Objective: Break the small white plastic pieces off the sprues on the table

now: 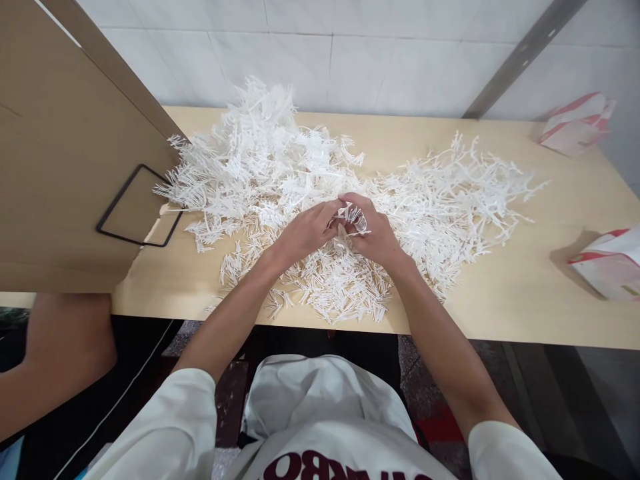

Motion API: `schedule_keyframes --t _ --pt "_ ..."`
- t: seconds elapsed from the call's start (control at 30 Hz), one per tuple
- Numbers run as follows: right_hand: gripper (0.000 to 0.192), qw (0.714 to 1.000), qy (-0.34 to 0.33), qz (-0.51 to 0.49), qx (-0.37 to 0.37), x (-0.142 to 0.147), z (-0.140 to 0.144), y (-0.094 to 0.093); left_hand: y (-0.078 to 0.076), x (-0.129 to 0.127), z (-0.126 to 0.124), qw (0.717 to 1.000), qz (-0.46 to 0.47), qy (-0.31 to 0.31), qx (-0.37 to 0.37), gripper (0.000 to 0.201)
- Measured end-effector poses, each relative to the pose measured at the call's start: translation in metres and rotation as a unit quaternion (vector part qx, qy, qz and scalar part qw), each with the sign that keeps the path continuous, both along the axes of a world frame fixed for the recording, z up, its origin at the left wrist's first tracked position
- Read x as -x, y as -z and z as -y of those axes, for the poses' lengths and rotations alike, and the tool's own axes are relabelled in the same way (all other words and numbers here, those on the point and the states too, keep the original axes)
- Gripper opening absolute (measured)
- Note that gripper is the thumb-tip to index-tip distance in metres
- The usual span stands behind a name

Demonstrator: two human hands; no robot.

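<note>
Close together over the middle of the table, my left hand and my right hand both have their fingers closed around a small white branched plastic sprig. Fingers hide part of the sprig, and its thin prongs stick out between the hands. Behind and to the left rises a tall heap of white branched sprigs. A looser heap of longer white branches spreads to the right. Beneath and in front of my hands lie many short loose white pieces.
A large cardboard panel stands at the left, with a thin black rectangular frame against it. Two red-and-white paper bags stand at the right of the wooden table. Another person's arm shows at lower left. A tiled wall closes the back.
</note>
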State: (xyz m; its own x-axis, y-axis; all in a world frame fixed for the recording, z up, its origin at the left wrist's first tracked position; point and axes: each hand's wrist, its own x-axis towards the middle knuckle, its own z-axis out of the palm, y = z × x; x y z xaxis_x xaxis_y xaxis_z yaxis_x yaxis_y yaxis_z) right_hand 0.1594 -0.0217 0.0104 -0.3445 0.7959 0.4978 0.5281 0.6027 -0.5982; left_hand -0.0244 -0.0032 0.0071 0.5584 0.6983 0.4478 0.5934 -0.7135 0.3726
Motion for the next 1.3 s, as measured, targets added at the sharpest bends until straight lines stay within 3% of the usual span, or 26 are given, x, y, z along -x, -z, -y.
schedule_keyframes --t 0.2,0.33,0.5,0.57,0.77,1.13,1.3 --pt "0.050 0.999 0.030 -0.026 -0.024 0.010 0.007 0.001 0.006 -0.008 0.004 0.996 0.020 -0.026 -0.086 0.019" --pt "0.049 0.998 0.049 -0.034 -0.033 0.015 0.009 0.004 0.009 -0.011 0.005 0.991 0.023 -0.060 -0.118 0.022" --pt "0.040 0.994 0.060 -0.057 -0.070 0.014 0.008 0.006 0.004 -0.002 -0.001 0.983 0.091 -0.149 -0.049 0.029" --pt "0.044 0.995 0.065 -0.064 -0.038 0.014 0.006 0.007 -0.002 0.002 -0.003 0.986 0.105 -0.131 -0.019 0.025" --pt "0.057 0.994 0.070 -0.080 0.018 0.009 -0.002 0.013 -0.010 -0.001 0.000 0.994 0.106 -0.001 0.019 0.023" --pt "0.066 0.997 0.057 -0.019 0.054 0.003 -0.001 0.008 -0.007 -0.004 0.001 1.000 0.012 -0.026 0.003 0.007" --pt "0.064 0.998 0.010 0.031 0.052 0.002 0.000 0.004 -0.001 -0.005 -0.003 0.998 -0.014 -0.057 -0.013 0.004"
